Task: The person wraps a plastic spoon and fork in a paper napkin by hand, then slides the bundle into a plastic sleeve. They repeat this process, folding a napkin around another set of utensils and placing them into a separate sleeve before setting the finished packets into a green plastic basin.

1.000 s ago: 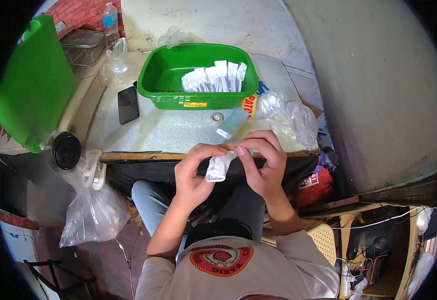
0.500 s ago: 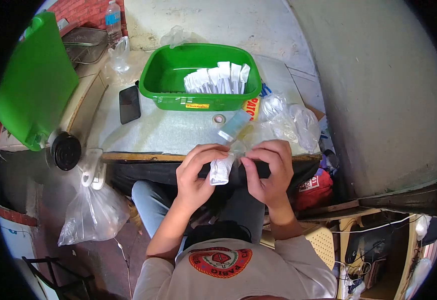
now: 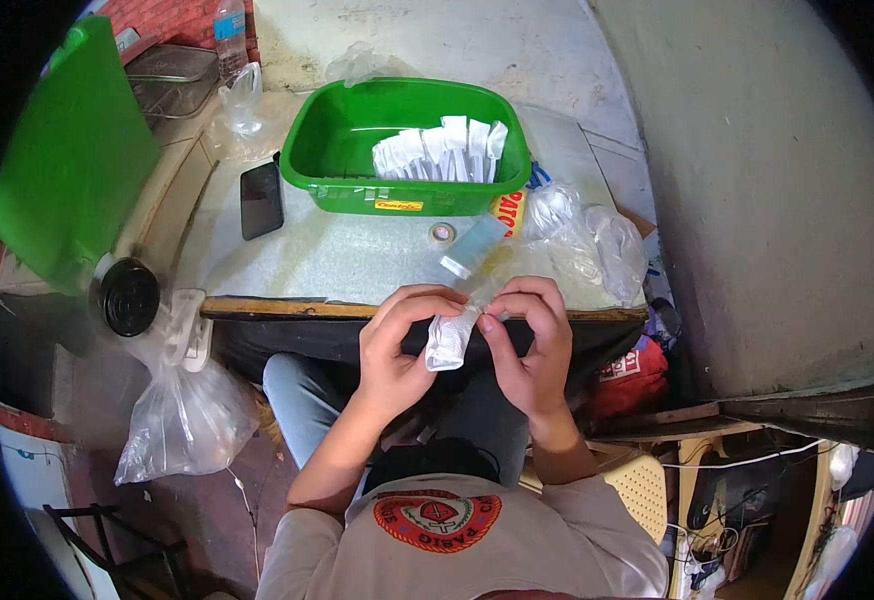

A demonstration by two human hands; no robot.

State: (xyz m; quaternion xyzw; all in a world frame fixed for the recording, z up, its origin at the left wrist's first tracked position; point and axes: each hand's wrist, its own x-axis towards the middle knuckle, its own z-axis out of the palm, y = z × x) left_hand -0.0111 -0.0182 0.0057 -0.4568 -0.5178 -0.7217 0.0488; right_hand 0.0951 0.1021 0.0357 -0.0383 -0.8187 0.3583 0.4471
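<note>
Close in front of my chest, at the table's front edge, my left hand [image 3: 399, 345] is closed around a small white folded packet [image 3: 446, 345] with a textured surface. The packet tilts, its blunt end toward me. My right hand [image 3: 532, 350] has thumb and forefinger pinched at the packet's upper right edge; a bit of clear film seems to be there, too small to make out surely. Beyond them a green basin [image 3: 342, 198] holds several similar white packets [image 3: 437, 152] standing in a row.
On the table [image 3: 347, 265] lie a phone [image 3: 262, 201], a tape roll [image 3: 442, 232], a translucent bluish container [image 3: 474, 248] and clear plastic bags [image 3: 615, 255]. A clear bag [image 3: 187, 425] hangs at the left edge, near a green panel [image 3: 72, 160]. A wall [image 3: 757, 200] closes off the right.
My right hand has moved left, its fingertips now at the packet's edge. The packet has tilted slightly in my left hand. The camera view has shifted a little.
</note>
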